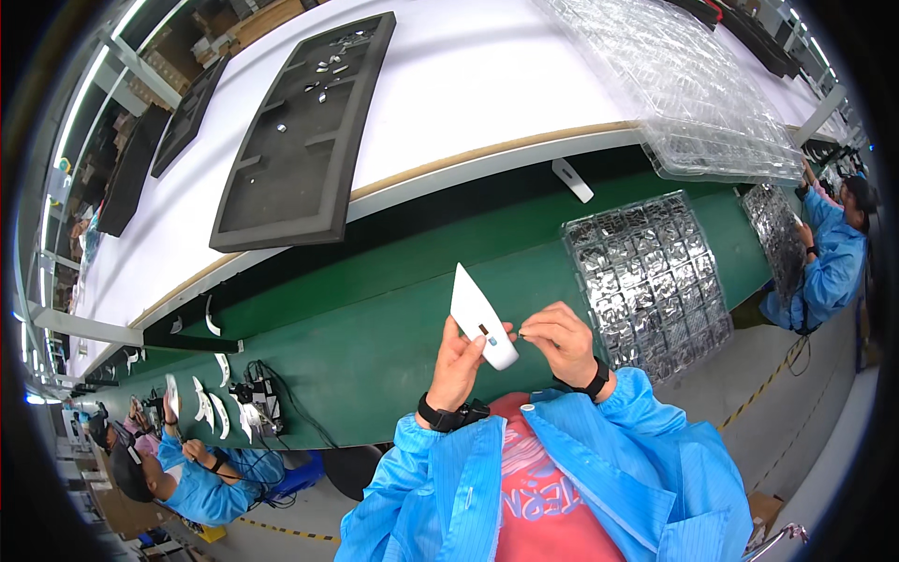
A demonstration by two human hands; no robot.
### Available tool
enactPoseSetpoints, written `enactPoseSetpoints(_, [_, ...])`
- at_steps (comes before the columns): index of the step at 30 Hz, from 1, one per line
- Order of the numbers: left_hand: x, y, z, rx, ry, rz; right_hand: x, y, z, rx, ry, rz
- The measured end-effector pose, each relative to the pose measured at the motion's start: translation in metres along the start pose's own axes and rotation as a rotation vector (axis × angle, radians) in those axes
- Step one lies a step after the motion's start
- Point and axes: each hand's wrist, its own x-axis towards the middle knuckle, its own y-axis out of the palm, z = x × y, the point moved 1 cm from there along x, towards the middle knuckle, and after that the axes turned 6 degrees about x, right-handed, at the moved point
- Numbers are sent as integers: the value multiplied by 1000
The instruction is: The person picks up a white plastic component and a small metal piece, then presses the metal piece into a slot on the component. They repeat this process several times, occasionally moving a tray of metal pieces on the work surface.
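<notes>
My left hand (pixel 453 367) holds a white plastic shell (pixel 474 307), long and tapering to a point that faces away from me. A small dark slot and a bluish patch show near its rounded near end. Just right of that end, my right hand (pixel 564 339) is closed in a pinch, thumb against fingertips. What sits in the pinch, if anything, is too small to make out. Both hands are above the green bench (pixel 393 323). To the right lies a clear tray (pixel 573 245) whose many pockets hold shiny wrapped pieces.
A raised white shelf (pixel 468 84) crosses ahead, bearing a black foam tray (pixel 281 211) with small metallic pieces and stacked clear trays (pixel 698 103). Another white shell (pixel 572 180) lies beneath its edge. Co-workers in blue sit left (pixel 220 492) and right (pixel 829 267); white curved parts (pixel 202 401) lie left.
</notes>
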Motion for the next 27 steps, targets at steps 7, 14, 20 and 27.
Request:
enactPoseSetpoints(7, [-3,2,6,78,-91,-9,-11,8,2,438,405,-26])
enactPoseSetpoints(14, [-2,7,7,53,-165,-31,-13,5,-1,496,585,9])
enactPoseSetpoints(20, [-7,8,12,71,-175,-68,-14,6,-5,455,617,28])
enactPoseSetpoints(27, [-12,6,22,68,-191,-73,-5,6,3,326,560,157])
